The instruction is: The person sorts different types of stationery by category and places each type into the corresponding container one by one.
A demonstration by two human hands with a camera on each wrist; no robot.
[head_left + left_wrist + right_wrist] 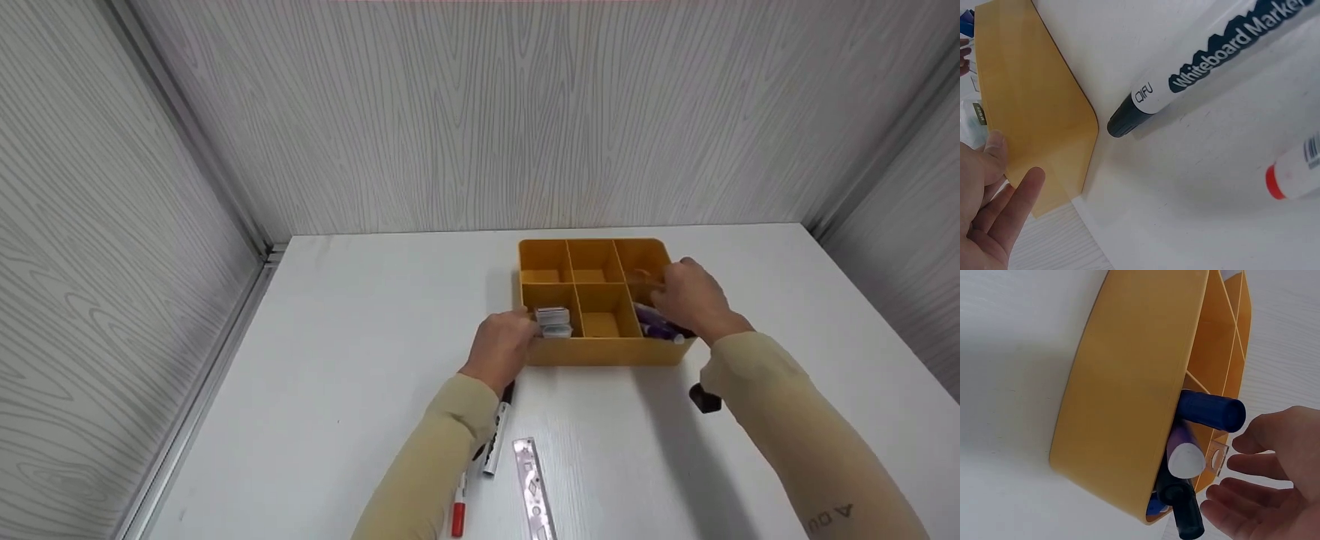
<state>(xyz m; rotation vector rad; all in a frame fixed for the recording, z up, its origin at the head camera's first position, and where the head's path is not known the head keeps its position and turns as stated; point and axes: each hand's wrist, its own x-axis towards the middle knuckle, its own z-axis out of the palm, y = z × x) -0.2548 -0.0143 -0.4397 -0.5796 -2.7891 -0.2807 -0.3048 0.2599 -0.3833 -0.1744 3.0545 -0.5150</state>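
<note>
A yellow divided box stands on the table. My left hand grips its front left corner, thumb at the rim and fingers along the outer wall. Small white blocks sit in the compartment beside that hand. Above the right-hand compartments is my right hand, its fingers loosely bent and spread. A clear plastic piece with a rounded opening shows right at its fingertips. Markers with blue, purple and dark green parts stick out of the front right compartment.
A black-capped whiteboard marker, a red-ended marker and a patterned ruler lie in front of the box. By the right sleeve lies a black object, partly hidden. A pale wood-grain panel rises behind the table.
</note>
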